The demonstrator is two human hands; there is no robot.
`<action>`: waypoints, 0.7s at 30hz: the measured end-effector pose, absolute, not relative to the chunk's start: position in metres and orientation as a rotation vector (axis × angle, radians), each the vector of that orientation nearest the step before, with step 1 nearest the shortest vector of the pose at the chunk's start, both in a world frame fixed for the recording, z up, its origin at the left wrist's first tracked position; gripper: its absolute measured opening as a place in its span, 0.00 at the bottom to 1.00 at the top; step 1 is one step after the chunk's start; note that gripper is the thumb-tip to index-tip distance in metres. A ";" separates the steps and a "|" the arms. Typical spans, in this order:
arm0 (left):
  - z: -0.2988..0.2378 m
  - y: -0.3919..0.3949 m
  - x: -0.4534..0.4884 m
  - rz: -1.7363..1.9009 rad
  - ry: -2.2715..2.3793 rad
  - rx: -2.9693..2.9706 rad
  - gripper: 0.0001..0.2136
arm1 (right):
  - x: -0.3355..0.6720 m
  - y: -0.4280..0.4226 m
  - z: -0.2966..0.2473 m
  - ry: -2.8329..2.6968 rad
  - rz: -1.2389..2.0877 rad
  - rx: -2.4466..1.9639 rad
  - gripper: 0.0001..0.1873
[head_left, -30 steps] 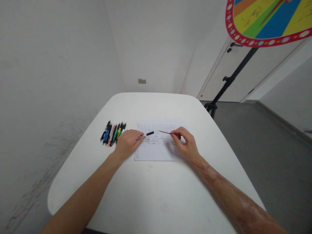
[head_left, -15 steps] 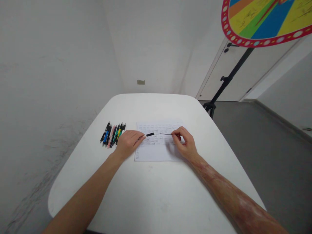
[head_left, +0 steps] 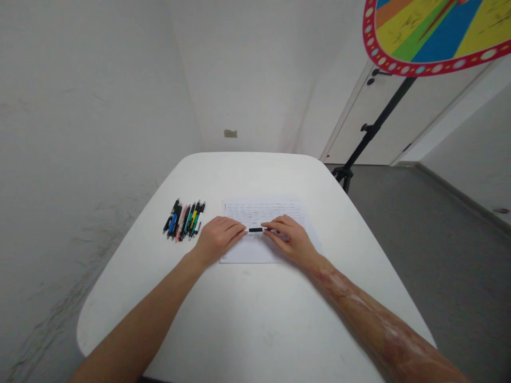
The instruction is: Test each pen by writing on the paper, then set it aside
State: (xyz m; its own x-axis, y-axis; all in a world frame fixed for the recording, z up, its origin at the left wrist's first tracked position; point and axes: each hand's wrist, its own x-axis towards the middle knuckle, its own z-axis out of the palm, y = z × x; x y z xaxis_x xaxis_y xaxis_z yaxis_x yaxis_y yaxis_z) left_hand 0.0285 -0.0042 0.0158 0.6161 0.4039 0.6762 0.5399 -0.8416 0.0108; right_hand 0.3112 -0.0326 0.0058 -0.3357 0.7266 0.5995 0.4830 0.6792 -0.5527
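Above a sheet of handwritten paper (head_left: pixel 247 255), my left hand (head_left: pixel 221 238) pinches a pen (head_left: pixel 255 230) whose black grip section sticks out to the right between my hands. My left fingers cover the rest of its barrel. My right hand (head_left: pixel 290 238) is closed at the pen's right end, thumb and fingertips pinching a thin dark refill (head_left: pixel 266 229). Most of the refill is out of sight, and I cannot tell how far it sits inside the barrel.
Several pens (head_left: pixel 183 221) in black, blue, pink, green and yellow lie side by side on the white table (head_left: pixel 255 308), left of the paper. A colourful prize wheel (head_left: pixel 431 37) on a black stand (head_left: pixel 369 130) stands beyond the table's right side, before a door.
My right hand has moved left, bringing the refill to the pen's end, and the exposed length of refill has vanished. My left hand has shifted slightly right and nearer; the pen now lies level.
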 end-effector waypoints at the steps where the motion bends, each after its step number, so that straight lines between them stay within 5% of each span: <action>1: 0.016 -0.004 0.029 -1.034 -0.783 -2.655 0.07 | 0.311 -0.033 0.007 -2.006 0.360 -0.941 0.12; 7: 0.014 -0.003 0.027 -1.028 -0.842 -2.674 0.08 | 0.313 -0.035 0.011 -1.936 0.370 -0.999 0.03; 18: 0.016 -0.006 0.031 -1.059 -0.748 -2.675 0.05 | 0.312 -0.031 0.005 -2.021 0.295 -0.951 0.05; 21: 0.016 -0.006 0.031 -1.055 -0.759 -2.687 0.06 | 0.315 -0.032 0.008 -1.967 0.231 -1.002 0.16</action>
